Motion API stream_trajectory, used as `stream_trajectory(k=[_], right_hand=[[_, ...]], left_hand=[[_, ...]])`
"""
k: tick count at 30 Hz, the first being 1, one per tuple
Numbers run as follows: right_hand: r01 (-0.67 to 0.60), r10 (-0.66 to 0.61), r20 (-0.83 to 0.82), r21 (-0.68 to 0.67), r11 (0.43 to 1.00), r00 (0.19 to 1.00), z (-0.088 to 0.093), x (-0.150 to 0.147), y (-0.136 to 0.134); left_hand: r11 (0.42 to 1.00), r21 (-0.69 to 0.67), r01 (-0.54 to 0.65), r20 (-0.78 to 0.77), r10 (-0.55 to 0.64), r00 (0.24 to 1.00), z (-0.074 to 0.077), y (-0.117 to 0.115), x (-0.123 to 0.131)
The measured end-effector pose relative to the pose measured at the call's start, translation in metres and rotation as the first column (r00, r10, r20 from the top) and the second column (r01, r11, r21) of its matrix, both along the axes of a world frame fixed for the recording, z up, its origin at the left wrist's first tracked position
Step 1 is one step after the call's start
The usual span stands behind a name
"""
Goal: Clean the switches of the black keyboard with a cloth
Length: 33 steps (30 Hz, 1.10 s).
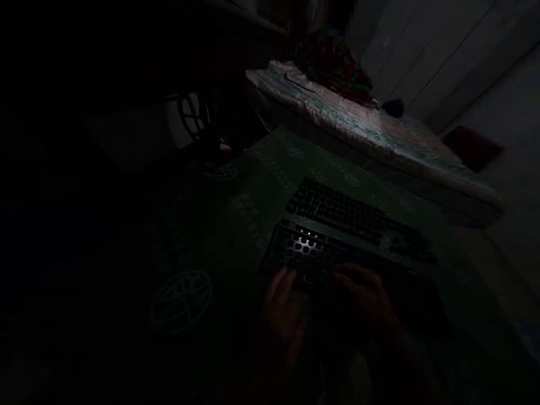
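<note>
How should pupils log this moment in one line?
left hand: at near keyboard part, front edge; right hand: bent over it, grip unclear in dimness; far keyboard part: beyond; green sheet: underneath

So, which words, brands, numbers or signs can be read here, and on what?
No word, brand or number is legible.
Green sheet: globe signs, recognisable; pale lettering, too blurred to read.
Keyboard: any key marks too dark to read.
Front panel: none readable.
</note>
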State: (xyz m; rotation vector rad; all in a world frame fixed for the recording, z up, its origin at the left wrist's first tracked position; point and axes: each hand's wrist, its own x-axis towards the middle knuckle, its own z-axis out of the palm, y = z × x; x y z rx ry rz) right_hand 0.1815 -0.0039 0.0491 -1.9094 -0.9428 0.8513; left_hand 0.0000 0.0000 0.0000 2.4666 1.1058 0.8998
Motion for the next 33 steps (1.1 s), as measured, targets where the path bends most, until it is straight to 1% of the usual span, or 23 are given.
stream_trajectory(k=[4,8,12,15,19,24,28,31,33], right_hand=[[-0.041,0.042,-0.038,0.026,0.999,0.998,0.008,-0.002,0.004],[-0.059,0.068,-0.069,0.116,0.991,0.995,0.011,-0.009,0.027],[-0.053,0.077,-0.111,0.207,0.977,0.991,0.004,-0.014,0.053],[-0.046,0.073,-0.138,0.194,0.98,0.988,-0.002,-0.015,0.06],[-0.05,0.068,-0.151,0.121,0.991,0.986,-0.001,-0.016,0.052],[-0.072,0.081,-0.086,0.095,0.993,0.993,0.005,-0.014,0.035],[-0.098,0.106,-0.131,0.065,0.993,0.986,0.006,-0.013,0.023],[-0.09,0.096,-0.172,0.04,0.995,0.98,0.006,-0.013,0.016],[-0.089,0.094,-0.171,0.031,0.995,0.981,0.007,-0.013,0.014]], left_hand=[[0.999,-0.031,0.008,-0.01,-0.008,1.0,0.001,-0.002,-0.002],[0.998,-0.056,0.008,-0.004,-0.008,1.0,0.002,-0.002,-0.002],[0.998,-0.062,0.016,-0.025,-0.018,1.0,0.005,-0.001,-0.004],[0.997,-0.07,0.03,-0.041,-0.033,0.999,0.007,-0.001,-0.005],[0.996,-0.079,0.033,-0.042,-0.037,0.998,0.005,-0.001,-0.005],[0.996,-0.089,0.018,-0.015,-0.02,1.0,0.003,-0.002,-0.004],[0.995,-0.092,0.032,-0.029,-0.034,0.999,0.003,-0.002,-0.005],[0.996,-0.088,0.028,-0.039,-0.032,0.999,0.004,-0.001,-0.005],[0.996,-0.084,0.031,-0.033,-0.033,0.999,0.004,-0.001,-0.005]])
